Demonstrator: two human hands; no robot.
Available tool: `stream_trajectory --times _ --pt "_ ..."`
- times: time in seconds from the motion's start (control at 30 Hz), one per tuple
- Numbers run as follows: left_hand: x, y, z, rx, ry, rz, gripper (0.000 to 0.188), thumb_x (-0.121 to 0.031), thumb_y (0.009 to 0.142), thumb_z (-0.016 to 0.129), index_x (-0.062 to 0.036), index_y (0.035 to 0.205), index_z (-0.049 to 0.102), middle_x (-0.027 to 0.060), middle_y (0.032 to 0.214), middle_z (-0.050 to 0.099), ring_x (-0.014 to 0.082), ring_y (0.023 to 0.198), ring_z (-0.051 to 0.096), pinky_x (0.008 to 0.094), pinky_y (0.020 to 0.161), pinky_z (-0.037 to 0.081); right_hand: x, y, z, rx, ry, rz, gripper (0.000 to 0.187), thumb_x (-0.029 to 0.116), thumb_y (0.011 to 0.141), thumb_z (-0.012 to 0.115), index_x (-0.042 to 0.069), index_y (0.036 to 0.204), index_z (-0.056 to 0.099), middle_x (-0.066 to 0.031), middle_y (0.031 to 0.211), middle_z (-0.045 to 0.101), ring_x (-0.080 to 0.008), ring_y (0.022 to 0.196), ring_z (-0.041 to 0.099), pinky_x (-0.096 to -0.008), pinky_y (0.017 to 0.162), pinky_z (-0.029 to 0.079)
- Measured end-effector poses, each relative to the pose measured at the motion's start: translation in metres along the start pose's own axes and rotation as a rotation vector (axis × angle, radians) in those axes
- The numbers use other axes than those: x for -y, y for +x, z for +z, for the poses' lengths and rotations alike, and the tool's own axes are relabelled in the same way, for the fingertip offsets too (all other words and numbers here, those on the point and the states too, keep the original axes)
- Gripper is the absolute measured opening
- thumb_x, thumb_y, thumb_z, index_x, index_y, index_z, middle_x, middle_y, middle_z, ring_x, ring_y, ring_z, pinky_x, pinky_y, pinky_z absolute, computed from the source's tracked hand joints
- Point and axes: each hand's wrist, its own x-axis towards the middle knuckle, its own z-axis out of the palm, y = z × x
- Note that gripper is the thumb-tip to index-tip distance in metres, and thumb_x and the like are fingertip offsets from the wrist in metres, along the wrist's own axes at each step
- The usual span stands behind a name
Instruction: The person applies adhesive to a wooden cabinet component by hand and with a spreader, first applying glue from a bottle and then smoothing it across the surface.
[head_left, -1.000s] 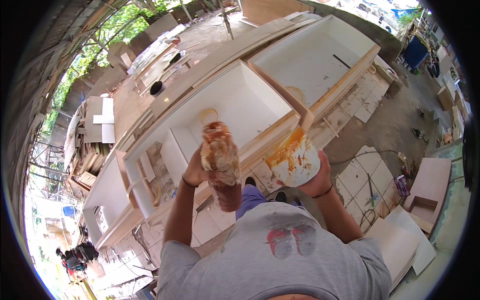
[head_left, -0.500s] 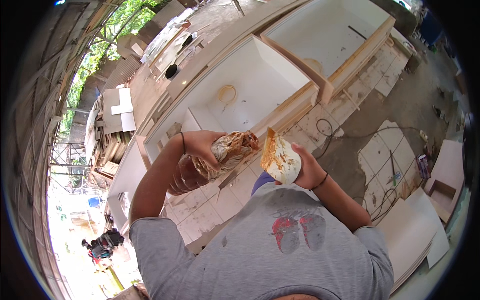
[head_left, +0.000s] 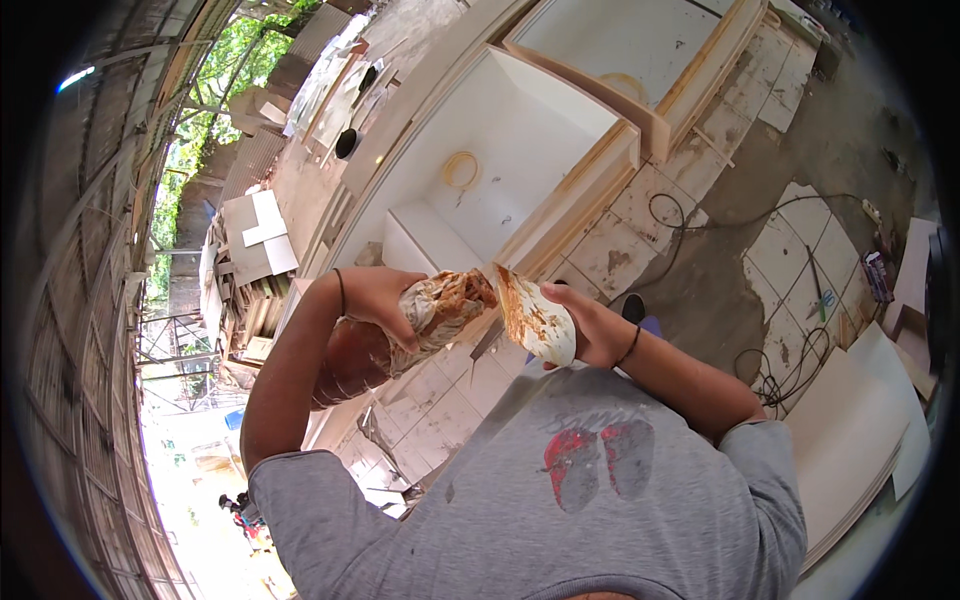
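My left hand (head_left: 378, 297) is wrapped around a brownish, see-through plastic bottle (head_left: 350, 362), tilted with its mouth end to the right. That end is crumpled, whitish and smeared with orange-brown paste. In my right hand (head_left: 597, 332) is a flat white spreader (head_left: 541, 325), gripped at its right side and streaked with the same paste. Its straight left edge stands right at the bottle's smeared end; whether the two touch I cannot tell. Both things are held up in front of my chest.
Beyond my hands lies an open white cabinet box (head_left: 545, 115) holding a yellowish coil (head_left: 461, 171); a second box (head_left: 640, 45) adjoins it. Black cable (head_left: 780, 375) loops over the tiled floor at right, near scissors (head_left: 826, 299). Pale boards (head_left: 850, 430) lie at lower right.
The spreader has moved left, up to the bottle's smeared end, closing the gap between them. The bottle has shifted slightly left. Both hands keep their hold while the view has turned a little.
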Motion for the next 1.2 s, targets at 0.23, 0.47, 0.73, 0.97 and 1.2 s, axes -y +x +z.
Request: stream_trajectory --times 0.23,0.47,0.73,0.97,1.2 --pt "-0.003 0.000 0.000 0.032 -0.045 0.008 0.089 -0.024 0.057 0.088 0.0002 0.133 0.048 0.0108 0.115 0.065 0.0181 0.106 0.061 0.0314 0.098 0.047 0.004 -0.005 0.007 -0.015 -0.028 -0.002 0.061 0.059 0.091 0.054 0.009 0.126 0.057 -0.0050 0.101 0.069 -0.0117 0.085 0.068 -0.0294 0.055 0.054" --pt "-0.008 -0.007 0.001 0.007 -0.041 0.002 0.089 -0.024 0.057 0.088 0.0016 0.133 0.047 0.0119 0.116 0.065 0.0188 0.106 0.061 0.0312 0.098 0.046 0.003 -0.005 0.006 0.053 -0.030 -0.008 0.062 0.060 0.092 0.051 0.007 0.125 0.057 -0.0060 0.101 0.069 -0.0131 0.085 0.070 -0.0308 0.052 0.056" --pt "-0.004 -0.011 0.004 -0.025 -0.040 0.004 0.089 -0.025 0.057 0.088 0.0016 0.132 0.048 0.0119 0.115 0.065 0.0185 0.106 0.061 0.0308 0.098 0.046 0.004 -0.004 0.007 0.058 -0.013 0.028 0.063 0.064 0.091 0.050 0.012 0.126 0.057 -0.0047 0.102 0.070 -0.0150 0.089 0.070 -0.0358 0.053 0.056" --pt "-0.004 -0.011 0.010 -0.084 -0.010 0.058 0.087 -0.025 0.058 0.088 0.0017 0.131 0.049 0.0114 0.113 0.066 0.0177 0.104 0.062 0.0308 0.096 0.047 0.009 -0.007 0.011 0.116 0.013 0.047 0.066 0.067 0.089 0.050 0.013 0.128 0.056 -0.0058 0.107 0.069 -0.0177 0.093 0.069 -0.0374 0.056 0.056" --pt "0.000 -0.011 0.025 -0.144 -0.023 0.109 0.088 -0.027 0.058 0.089 0.0002 0.131 0.049 0.0114 0.114 0.067 0.0184 0.104 0.063 0.0313 0.095 0.047 0.026 -0.009 0.017 0.194 0.032 -0.019 0.073 0.068 0.088 0.050 0.011 0.134 0.050 -0.0100 0.113 0.067 -0.0252 0.096 0.068 -0.0442 0.064 0.057"
